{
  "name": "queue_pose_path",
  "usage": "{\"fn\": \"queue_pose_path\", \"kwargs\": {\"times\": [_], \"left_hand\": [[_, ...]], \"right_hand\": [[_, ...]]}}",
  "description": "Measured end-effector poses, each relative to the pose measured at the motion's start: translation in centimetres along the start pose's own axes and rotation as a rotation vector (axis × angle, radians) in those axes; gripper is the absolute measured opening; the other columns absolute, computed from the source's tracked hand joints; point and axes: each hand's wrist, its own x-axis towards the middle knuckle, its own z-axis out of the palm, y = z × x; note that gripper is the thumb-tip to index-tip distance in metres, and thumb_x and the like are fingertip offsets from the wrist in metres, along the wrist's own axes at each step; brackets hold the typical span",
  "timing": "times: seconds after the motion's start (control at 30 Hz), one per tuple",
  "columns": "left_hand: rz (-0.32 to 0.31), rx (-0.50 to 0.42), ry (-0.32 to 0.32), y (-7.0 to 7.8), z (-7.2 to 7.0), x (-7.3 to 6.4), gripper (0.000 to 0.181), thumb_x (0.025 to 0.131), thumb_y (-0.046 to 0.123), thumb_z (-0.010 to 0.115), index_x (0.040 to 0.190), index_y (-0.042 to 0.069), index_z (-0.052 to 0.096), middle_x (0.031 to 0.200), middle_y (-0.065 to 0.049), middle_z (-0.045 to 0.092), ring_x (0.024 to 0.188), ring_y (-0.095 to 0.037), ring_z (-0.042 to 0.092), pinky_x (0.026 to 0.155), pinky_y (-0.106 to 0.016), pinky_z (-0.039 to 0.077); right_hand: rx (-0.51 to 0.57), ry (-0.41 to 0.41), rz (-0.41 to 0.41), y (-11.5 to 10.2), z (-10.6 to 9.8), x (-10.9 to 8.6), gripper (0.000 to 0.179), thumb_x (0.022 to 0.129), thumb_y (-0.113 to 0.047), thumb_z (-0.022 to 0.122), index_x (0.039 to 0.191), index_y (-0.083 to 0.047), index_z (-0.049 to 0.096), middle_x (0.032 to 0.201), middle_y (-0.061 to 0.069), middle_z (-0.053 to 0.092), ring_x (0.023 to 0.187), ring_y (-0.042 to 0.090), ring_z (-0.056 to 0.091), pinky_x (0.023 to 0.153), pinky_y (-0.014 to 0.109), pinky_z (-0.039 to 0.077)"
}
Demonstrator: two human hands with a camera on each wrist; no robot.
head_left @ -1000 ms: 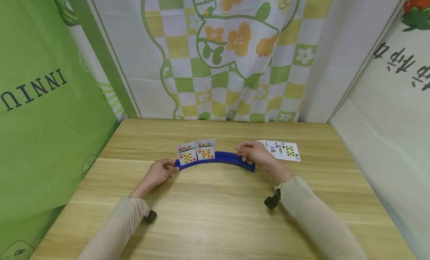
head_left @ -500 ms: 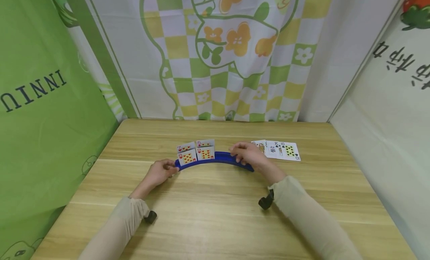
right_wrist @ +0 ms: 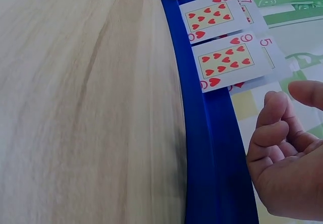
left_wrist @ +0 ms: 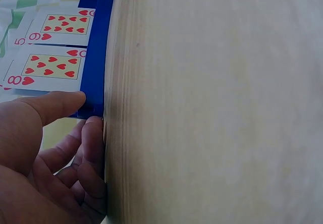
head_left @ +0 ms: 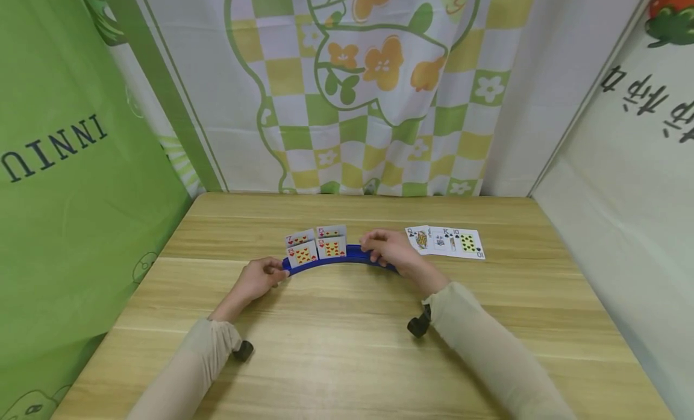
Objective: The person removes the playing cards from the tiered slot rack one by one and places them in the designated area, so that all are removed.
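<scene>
A curved blue card holder (head_left: 355,251) stands on the table. My left hand (head_left: 259,278) pinches its left end, thumb on top and index finger at the end, as the left wrist view shows. Slotted upright in the left part are the eight of hearts (right_wrist: 211,16) and nine of hearts (right_wrist: 227,61) in front. Behind them stand a seven (head_left: 299,237) and a red five (head_left: 329,230), partly covered. My right hand (head_left: 394,250) is over the holder's right part, fingers loosely curled. Nothing shows between its thumb (right_wrist: 307,93) and index finger, which are apart.
Behind my right hand, face-up cards lie overlapping on the wooden table (head_left: 336,347): a queen (head_left: 420,240), a king (head_left: 440,241) and the ten of spades (head_left: 469,245). A patterned curtain (head_left: 374,106) hangs at the table's back edge. Cloth walls flank both sides.
My right hand has moved left along the holder towards the slotted cards, uncovering the queen on the table. My left hand, the holder and the slotted cards have stayed put.
</scene>
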Motion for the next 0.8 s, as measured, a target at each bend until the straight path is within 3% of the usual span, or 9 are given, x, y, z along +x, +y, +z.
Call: {"fn": "queue_pose_path", "kwargs": {"times": [0.8], "left_hand": [[-0.013, -0.017, -0.006, 0.0, 0.1, 0.0, 0.035, 0.092, 0.023, 0.071, 0.118, 0.000, 0.066, 0.096, -0.013, 0.072, 0.071, -0.015, 0.063, 0.061, -0.027, 0.050]], "right_hand": [[-0.021, -0.037, -0.032, -0.4, 1.9, 0.7, 0.032, 0.098, -0.020, 0.062, 0.124, -0.002, 0.063, 0.109, 0.013, 0.067, 0.071, 0.013, 0.057, 0.062, 0.029, 0.045]]}}
